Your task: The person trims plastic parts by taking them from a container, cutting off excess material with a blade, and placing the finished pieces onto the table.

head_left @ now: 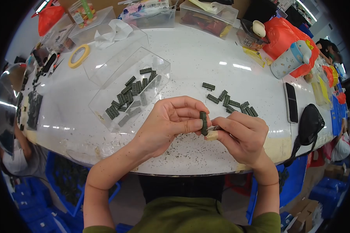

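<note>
My left hand pinches a small dark green ridged block upright between thumb and fingers. Closed on a thin silvery blade, my right hand brings it against or very near the block's side. Yellowish tape wraps the right thumb's tip. Beyond the hands lies a loose group of similar green blocks. To the left, a clear plastic box holds many more of them. Dark crumbs are scattered over the white table below my hands.
Clear bins line the back. A tape roll lies at left. On the right are a phone, a black pouch and a light blue cup. Blue crates stand below the table edge. Other people sit at both sides.
</note>
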### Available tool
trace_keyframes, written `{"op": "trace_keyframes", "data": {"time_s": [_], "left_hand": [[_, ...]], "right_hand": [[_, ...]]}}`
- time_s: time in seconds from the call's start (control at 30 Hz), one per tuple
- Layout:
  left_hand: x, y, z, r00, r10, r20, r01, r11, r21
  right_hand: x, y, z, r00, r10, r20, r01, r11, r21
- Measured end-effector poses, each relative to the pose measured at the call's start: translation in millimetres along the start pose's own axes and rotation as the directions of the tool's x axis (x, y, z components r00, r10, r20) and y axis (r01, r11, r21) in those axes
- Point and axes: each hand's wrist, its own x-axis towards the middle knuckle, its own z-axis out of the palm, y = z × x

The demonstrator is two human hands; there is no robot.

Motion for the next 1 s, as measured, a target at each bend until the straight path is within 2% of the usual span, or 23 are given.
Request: {"op": "trace_keyframes", "data": {"time_s": [0.27, 0.4, 0.6, 0.73, 0.9, 1.0], "left_hand": [[0.0, -1.4, 1.3, 1.0, 0.011, -0.005, -0.011, 1.0, 0.009], [-1.0, -6.5, 4.5, 0.975, 0.218, -0.03, -0.217, 0.976, 0.028], [-2.7, -6.7, 6.3, 0.958, 0.285, 0.009, -0.285, 0.955, 0.078], [-5.2, -6.7, 6.9, 0.928, 0.37, 0.048, -0.373, 0.909, 0.184], [-4.9, -10.6, 5.7, 0.883, 0.451, 0.126, -0.469, 0.849, 0.244], [-4.8, -12.6, 5.2, 0.881, 0.458, 0.115, -0.473, 0.849, 0.235]], "right_hand": [[-1.4, 0.8, -2.4, 0.999, 0.006, 0.04, -0.007, 1.0, 0.014], [0.9, -2.4, -7.6, 0.995, 0.103, 0.01, -0.104, 0.992, 0.077], [1.0, -0.6, -6.4, 0.993, 0.101, -0.053, -0.097, 0.992, 0.076], [0.1, -0.3, -7.4, 0.994, 0.069, -0.082, -0.069, 0.998, 0.009], [-1.1, -1.3, -8.1, 0.996, 0.018, -0.084, -0.023, 0.998, -0.06], [-2.0, -1.2, -8.0, 0.996, 0.011, -0.091, -0.018, 0.997, -0.079]]}}
